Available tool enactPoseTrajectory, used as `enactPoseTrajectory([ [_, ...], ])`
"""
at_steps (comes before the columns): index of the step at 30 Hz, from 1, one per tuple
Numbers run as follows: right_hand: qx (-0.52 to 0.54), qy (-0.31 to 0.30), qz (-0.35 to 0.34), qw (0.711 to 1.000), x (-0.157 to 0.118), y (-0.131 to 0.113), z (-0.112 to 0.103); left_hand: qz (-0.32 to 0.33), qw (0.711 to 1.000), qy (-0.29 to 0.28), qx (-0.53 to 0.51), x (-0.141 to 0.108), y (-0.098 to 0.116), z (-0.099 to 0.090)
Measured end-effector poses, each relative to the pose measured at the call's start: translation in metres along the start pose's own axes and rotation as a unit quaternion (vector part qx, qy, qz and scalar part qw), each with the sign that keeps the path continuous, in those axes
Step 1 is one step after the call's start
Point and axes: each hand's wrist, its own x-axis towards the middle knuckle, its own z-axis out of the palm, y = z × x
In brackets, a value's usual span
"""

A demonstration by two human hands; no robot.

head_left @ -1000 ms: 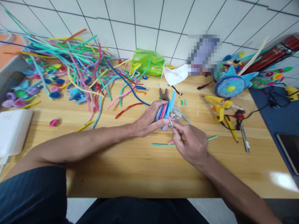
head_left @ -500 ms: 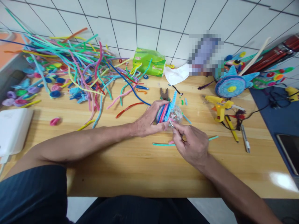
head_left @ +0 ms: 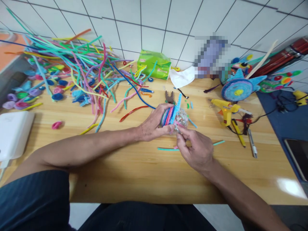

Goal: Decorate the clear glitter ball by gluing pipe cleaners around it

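Observation:
My left hand [head_left: 155,123] is wrapped round a clear, rounded plastic container [head_left: 182,117] lying on its side. Bands of blue, pink and purple pipe cleaner [head_left: 168,116] circle its left part, and a light blue pipe cleaner [head_left: 178,102] sticks up from the wrapping. My right hand [head_left: 195,146] is closed in a pinch at the container's near side. A thin silvery tool [head_left: 176,127] shows at its fingertips, against a pink strand; its exact kind is too small to make out. A green pipe cleaner [head_left: 167,149] lies under the right hand.
Loose pipe cleaners [head_left: 79,64] pile up at the left. Pliers [head_left: 169,97] lie behind the container, near a green tissue pack [head_left: 154,65]. Rightward are a yellow glue gun [head_left: 225,110], a yellow cutter [head_left: 238,133], a pen [head_left: 252,143] and a blue fish-shaped craft [head_left: 237,89].
My right hand has shifted very slightly left, its fingertips still at the container's near side. The left hand and the container stay in place.

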Motion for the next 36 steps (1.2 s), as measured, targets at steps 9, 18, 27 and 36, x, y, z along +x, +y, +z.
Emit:
enactPoseTrajectory([
  [9, 0.002, 0.003, 0.007, 1.000, 0.001, -0.002, 0.001, -0.003, 1.000, -0.007, -0.004, 0.000, 0.003, -0.002],
  [18, 0.061, -0.042, 0.074, 0.995, -0.006, -0.006, 0.002, -0.017, 1.000, -0.004, -0.021, 0.001, 0.003, -0.002],
  [27, 0.045, -0.042, 0.075, 0.995, -0.012, -0.006, 0.007, -0.016, 1.000, -0.003, -0.021, 0.001, 0.005, -0.003],
  [36, 0.041, -0.036, 0.067, 0.996, -0.017, -0.006, 0.009, -0.010, 1.000, -0.004, -0.013, 0.001, 0.002, -0.002],
])
